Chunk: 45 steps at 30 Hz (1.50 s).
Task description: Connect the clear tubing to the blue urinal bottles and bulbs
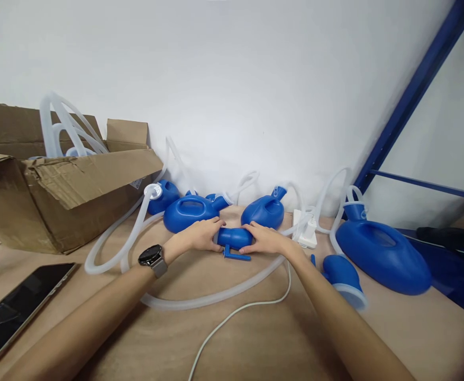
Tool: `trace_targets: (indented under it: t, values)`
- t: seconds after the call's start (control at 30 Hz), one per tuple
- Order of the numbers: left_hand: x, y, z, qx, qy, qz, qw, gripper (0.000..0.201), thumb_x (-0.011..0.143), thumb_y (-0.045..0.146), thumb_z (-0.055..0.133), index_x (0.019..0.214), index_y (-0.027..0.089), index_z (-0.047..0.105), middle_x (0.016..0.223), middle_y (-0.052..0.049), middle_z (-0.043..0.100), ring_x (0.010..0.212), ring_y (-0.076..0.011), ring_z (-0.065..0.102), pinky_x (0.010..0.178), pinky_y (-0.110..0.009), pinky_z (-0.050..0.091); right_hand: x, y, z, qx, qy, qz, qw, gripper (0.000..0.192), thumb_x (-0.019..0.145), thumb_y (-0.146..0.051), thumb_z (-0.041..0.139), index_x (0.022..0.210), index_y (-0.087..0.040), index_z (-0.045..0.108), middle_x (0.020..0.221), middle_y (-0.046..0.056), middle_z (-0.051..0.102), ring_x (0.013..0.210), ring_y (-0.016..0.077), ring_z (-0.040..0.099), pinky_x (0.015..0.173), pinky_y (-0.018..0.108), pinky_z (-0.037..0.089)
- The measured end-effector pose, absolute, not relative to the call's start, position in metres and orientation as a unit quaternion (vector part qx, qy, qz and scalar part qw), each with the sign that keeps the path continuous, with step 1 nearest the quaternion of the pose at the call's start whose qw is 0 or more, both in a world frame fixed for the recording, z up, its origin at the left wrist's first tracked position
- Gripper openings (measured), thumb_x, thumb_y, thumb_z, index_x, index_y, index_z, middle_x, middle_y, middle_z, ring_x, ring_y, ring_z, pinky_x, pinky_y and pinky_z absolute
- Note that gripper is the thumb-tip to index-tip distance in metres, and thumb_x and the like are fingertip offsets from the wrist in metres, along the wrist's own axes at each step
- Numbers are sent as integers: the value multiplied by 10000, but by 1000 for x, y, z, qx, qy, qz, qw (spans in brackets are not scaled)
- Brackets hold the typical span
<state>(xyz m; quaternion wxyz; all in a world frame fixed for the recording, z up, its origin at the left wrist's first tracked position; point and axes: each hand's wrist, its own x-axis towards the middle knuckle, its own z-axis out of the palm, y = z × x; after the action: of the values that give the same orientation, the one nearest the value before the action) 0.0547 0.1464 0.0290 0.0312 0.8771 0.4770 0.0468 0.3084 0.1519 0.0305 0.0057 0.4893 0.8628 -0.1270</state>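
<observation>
Both my hands grip a blue plastic urinal funnel [235,238] lying sideways just above or on the table, its flat clip handle pointing down and right. My left hand [203,234], below a wristwatch, has its fingers around the left, rimmed end. My right hand [266,239] holds the right end. Close behind stand two blue urinal bottles, one bottle [190,212] behind my left hand and another bottle [264,211] behind my right. A second blue funnel [342,275] with a pale rim lies right of my right forearm. Fingertips on the far side are hidden.
An open cardboard box [84,196] with pale tubes stands left; a dark phone [21,309] lies before it. A translucent hose [216,300] loops across the table, with a thin white cable [232,320]. At right are a large blue bottle [386,259], a power strip [306,233] and blue rack [410,100].
</observation>
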Motion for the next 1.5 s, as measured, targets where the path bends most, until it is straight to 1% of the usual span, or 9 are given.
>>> trace_targets:
  t: [0.17,0.37,0.43,0.53,0.6,0.7,0.93,1.3,1.5]
  values:
    - [52,137,56,867,471,146,70,758,741,575,569,1438,331,400,1417,-14,506,1069,42,579,896,-52,547,318,147,48,493,849,-158,-105,814,787,-681,696,1392,-167,516,1327,137,600,1151,306,611,962,393,482]
    - [62,117,85,786,497,335,148,840,723,742,444,1461,349,358,1544,-10,392,1125,33,575,895,-53,556,321,137,76,458,834,-166,-259,716,825,-604,700,1386,-201,510,1259,102,654,1060,264,657,886,361,510]
    - [68,113,89,739,517,368,227,921,683,772,481,1476,320,355,1450,-45,514,955,58,591,810,-36,524,315,133,80,461,831,-128,-283,737,833,-578,699,1436,-216,476,1268,102,658,1062,274,664,898,382,509]
    - [70,108,96,694,538,328,349,1029,681,712,559,1549,321,167,1106,-53,696,745,64,602,738,-57,532,304,126,84,489,826,-56,-274,782,834,-579,703,1489,-241,440,1287,100,664,1076,311,671,896,420,505]
    - [68,106,100,680,532,291,412,1033,716,619,577,1565,300,82,912,-28,706,671,45,618,686,-62,535,298,121,85,496,825,-19,-270,782,828,-621,696,1475,-246,466,1301,95,666,1109,333,665,896,431,504]
    - [64,107,104,678,510,268,457,866,761,449,544,1532,257,198,796,-7,689,622,49,615,650,-42,530,292,116,86,499,823,17,-269,766,831,-697,652,1434,-245,511,1249,88,696,1095,345,678,858,428,511]
    - [56,114,103,677,504,275,460,733,747,325,535,1445,213,341,699,22,655,568,36,612,614,-62,547,288,116,80,486,831,80,-257,738,869,-702,600,1413,-208,527,1131,119,732,983,354,716,748,389,507]
    - [41,115,112,647,513,223,518,969,682,252,669,1536,250,210,948,-67,737,748,0,708,734,-89,608,292,119,82,476,845,37,-241,714,871,-674,602,1409,-211,532,1183,93,721,1027,341,707,821,423,519]
    - [35,108,121,719,585,171,334,756,758,379,498,1487,217,380,966,-42,756,644,30,642,654,-38,504,300,118,86,458,861,20,-220,681,832,-652,641,1376,-249,565,1182,59,721,1014,314,702,816,406,504]
